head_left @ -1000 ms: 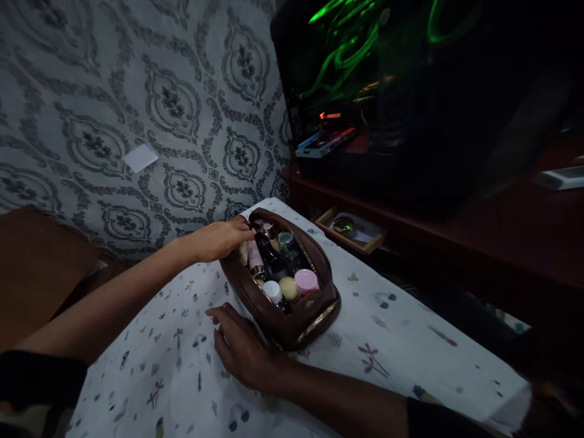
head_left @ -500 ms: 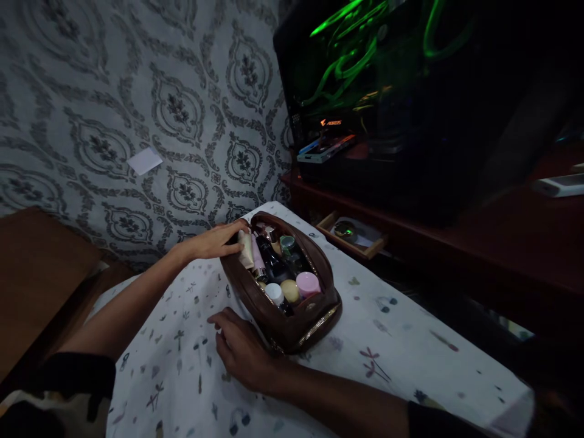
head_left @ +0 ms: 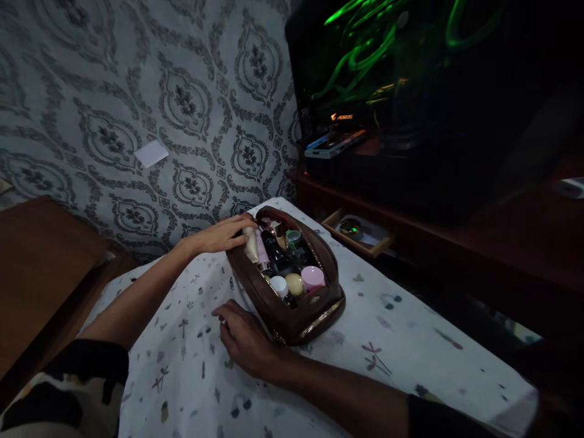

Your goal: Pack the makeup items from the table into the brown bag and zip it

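At the left of the frame a brown wooden surface (head_left: pixel 45 255) is sitting just beside the cloth-covered table (head_left: pixel 401 340), hemming in the person's left elbow. Left of centre, the left hand (head_left: pixel 219 236) is pinching a beige tube (head_left: pixel 250 243), fingers pressed together over it, at the far-left rim of the open brown pouch (head_left: pixel 298 316), which is standing at the centre of the frame near the table's far corner. Just below, the right hand (head_left: pixel 246 340) is lying on the cloth, fingers loosely spread and holding nothing, against the pouch's near wall.

As a judgement, the tube is being gripped at one end only and could be slipping down among the pink tube (head_left: pixel 262 250), dark bottle (head_left: pixel 279 258) and capped jars (head_left: pixel 312 277) packed tight beside it, tipping one; the soft pouch could be sliding on the loose cloth toward the far edge.

To the right the printed cloth is stretching toward the lower right, offering the widest room; beyond the table's right edge a dark gap is opening, then an open drawer (head_left: pixel 360 234) and a shelf under a green-lit computer case (head_left: pixel 387 85), near enough to be catching a wide swing.
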A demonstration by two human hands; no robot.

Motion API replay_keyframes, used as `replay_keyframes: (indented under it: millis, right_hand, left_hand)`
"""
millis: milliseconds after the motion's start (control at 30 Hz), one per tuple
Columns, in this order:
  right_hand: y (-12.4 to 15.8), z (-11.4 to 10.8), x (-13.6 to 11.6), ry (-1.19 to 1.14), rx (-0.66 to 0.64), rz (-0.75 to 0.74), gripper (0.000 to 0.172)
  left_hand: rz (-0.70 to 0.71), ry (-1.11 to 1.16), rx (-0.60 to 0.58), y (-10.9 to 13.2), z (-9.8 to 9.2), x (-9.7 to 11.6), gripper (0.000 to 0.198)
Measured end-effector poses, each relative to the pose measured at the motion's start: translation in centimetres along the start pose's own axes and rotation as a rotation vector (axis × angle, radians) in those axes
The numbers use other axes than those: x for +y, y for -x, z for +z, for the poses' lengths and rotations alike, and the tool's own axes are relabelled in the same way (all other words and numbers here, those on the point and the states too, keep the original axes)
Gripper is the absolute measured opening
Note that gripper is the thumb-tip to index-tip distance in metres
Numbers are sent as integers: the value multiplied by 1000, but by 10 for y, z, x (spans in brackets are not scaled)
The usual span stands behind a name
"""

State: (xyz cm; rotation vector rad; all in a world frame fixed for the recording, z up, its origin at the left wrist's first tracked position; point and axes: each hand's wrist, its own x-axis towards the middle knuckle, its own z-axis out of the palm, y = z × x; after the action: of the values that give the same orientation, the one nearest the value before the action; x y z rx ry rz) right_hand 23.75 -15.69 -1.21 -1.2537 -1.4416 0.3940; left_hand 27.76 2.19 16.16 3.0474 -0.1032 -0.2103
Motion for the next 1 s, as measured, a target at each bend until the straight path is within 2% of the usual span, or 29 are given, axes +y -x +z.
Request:
replay_keyframes:
  millis: [167,300,467,600,667,800,867,933,1000]
  right_hand:
    - [-1,0,-1,17,-21,15,31]
    - [-1,-2,-2,26,-32,21,31]
    - [2,0,1,41,-43,-5,31]
    - [2,2,4,53,-46,-9,30]
    - [2,2,5,51,-40,-18,28]
    - [0,3,3,29,-35,-34,27]
    - [0,3,4,4,-30,-42,29]
    - [-1,3,6,-14,-20,-52,30]
    - [-2,4,11,-2,-22,-64,30]
  left_hand:
    - [-32,-6,43,6,1,12,48]
    - [22,17,165,18,2,46,49]
    - [65,52,238,37,7,88,45]
    - [29,57,354,51,14,92,42]
    - [-4,73,465,60,21,87,40]
    - [-184,147,817,81,54,81,37]
    - [-331,165,919,93,80,79,38]
    - [-477,173,896,105,108,73,42]
    - [-557,183,802,118,136,64,44]
